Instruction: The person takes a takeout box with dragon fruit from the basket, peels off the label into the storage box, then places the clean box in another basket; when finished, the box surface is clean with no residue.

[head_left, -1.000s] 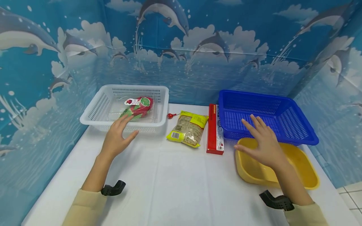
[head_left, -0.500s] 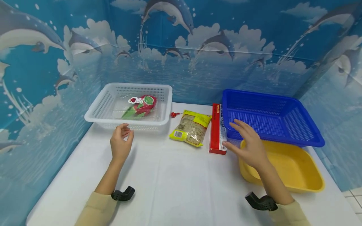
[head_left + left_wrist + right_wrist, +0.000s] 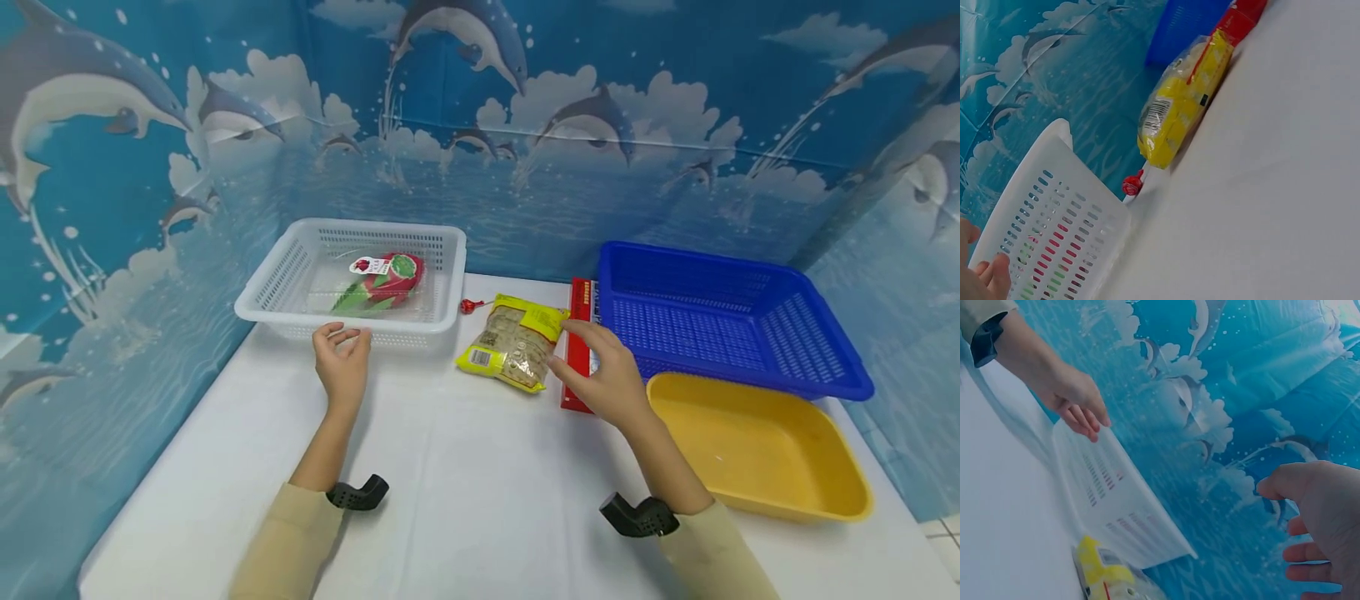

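The right hand (image 3: 604, 377) is right of the yellow bag (image 3: 512, 343), the left hand (image 3: 342, 367) left of it. Both grips are released.

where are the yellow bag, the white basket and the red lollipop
Yellow bag (image 3: 515, 342): head view, clear middle panel.
White basket (image 3: 1061, 215): left wrist view, slotted wall.
Red lollipop (image 3: 1131, 184): left wrist view, round head.

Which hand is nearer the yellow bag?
Right. The right hand is by the yellow bag, on its right; the left hand is farther left, by the white basket.
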A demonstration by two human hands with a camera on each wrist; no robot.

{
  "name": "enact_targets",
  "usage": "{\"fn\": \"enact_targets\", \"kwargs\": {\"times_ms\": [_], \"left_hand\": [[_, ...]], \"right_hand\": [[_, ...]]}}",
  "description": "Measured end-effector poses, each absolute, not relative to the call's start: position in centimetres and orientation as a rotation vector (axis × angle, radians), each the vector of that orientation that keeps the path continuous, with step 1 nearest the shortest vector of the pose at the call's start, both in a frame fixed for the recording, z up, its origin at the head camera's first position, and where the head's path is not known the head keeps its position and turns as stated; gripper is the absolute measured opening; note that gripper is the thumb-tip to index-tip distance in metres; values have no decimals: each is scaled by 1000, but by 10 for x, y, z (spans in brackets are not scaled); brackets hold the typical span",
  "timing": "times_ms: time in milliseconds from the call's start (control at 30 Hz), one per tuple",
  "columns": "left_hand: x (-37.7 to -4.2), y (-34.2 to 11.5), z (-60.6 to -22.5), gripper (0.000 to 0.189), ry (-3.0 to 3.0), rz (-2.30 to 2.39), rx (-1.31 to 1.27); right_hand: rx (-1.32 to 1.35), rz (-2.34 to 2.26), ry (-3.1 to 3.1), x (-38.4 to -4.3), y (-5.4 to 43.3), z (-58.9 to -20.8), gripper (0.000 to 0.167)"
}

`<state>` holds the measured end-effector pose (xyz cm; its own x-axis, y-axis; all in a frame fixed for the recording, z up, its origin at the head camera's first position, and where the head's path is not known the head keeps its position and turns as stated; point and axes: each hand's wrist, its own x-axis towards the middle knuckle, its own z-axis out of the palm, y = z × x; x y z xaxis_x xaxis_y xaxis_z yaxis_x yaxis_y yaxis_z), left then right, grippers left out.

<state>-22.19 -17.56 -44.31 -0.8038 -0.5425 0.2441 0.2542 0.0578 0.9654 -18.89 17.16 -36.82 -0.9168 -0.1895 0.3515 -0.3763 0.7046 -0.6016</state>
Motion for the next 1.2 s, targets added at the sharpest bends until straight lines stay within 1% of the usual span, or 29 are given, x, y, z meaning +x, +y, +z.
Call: {"fn": "enact_targets", "kwargs": {"times_ms": [333, 600, 900, 1200], "left_hand": [[-239, -168, -437, 39, -1364, -1999, 415], [-245, -167, -437, 43, -1211, -2098, 374], [-248, -169, -443, 43, -1171, -2077, 344], [-248, -167, -448, 43, -1154, -2063, 273]], "right_hand": [[574, 1113, -2620, -207, 138, -363, 51], [639, 1093, -2693, -230, 117, -358, 51], [711, 1155, -2793, -263, 94, -354, 52], [758, 1424, -2772, -293, 67, -348, 49]]}}
